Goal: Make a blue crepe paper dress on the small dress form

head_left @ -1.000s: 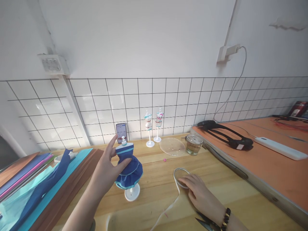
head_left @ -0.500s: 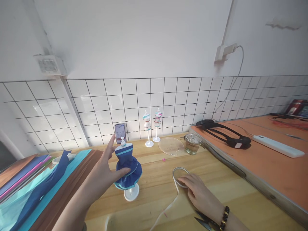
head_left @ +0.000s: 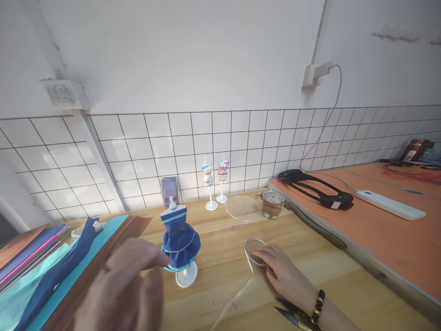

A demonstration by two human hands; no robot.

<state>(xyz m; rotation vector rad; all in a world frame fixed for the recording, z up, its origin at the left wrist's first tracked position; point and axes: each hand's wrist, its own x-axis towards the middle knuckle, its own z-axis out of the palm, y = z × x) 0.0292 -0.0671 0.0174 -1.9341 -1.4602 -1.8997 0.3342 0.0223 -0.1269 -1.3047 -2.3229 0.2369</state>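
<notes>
A small mannequin in a blue paper dress (head_left: pixel 179 240) stands upright on a white round base on the wooden table (head_left: pixel 220 257). My left hand (head_left: pixel 127 289) is low at the left, blurred, fingers apart, just off the dress's hem and holding nothing. My right hand (head_left: pixel 282 273) lies flat on the table, fingers on a loop of white ribbon (head_left: pixel 251 250) that trails toward me. Small scissors (head_left: pixel 292 315) lie under my right wrist.
Two tiny mannequins (head_left: pixel 214 181) stand by the tiled wall, with a phone (head_left: pixel 170 191), a clear round lid (head_left: pixel 243 208) and a glass jar (head_left: pixel 272 203). Coloured paper sheets (head_left: pixel 44 262) lie at the left. An orange board (head_left: pixel 379 220) holds a black strap and a white power strip.
My left hand has let go of the dressed mannequin and dropped back toward me. The mannequin stays standing. My right hand keeps resting on the ribbon.
</notes>
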